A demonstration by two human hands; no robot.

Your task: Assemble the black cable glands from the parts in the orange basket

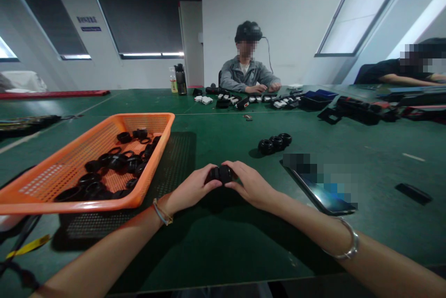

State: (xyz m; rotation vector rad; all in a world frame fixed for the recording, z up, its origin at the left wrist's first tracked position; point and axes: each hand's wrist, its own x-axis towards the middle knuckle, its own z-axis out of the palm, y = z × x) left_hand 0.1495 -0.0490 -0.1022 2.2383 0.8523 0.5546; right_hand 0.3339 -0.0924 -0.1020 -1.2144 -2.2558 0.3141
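Between both hands, just over the green table (230,247), is a round black ribbed plastic fitting (221,174). My left hand (197,184) grips its left end with thumb and fingers. On its right end my right hand (250,184) has closed in the same way. Whether the fitting is one piece or two joined parts I cannot tell. To the left, an orange basket (137,201) holds several loose black rings and caps (116,161). Beyond my right hand, three similar black fittings (275,143) stand in a row.
A phone (318,186) lies right of my right hand, with a small black piece (413,193) farther right. Across the table a person (249,73) handles black and white parts (240,99). Another person (400,68) leans at the far right. A dark bottle (180,80) stands at the back.
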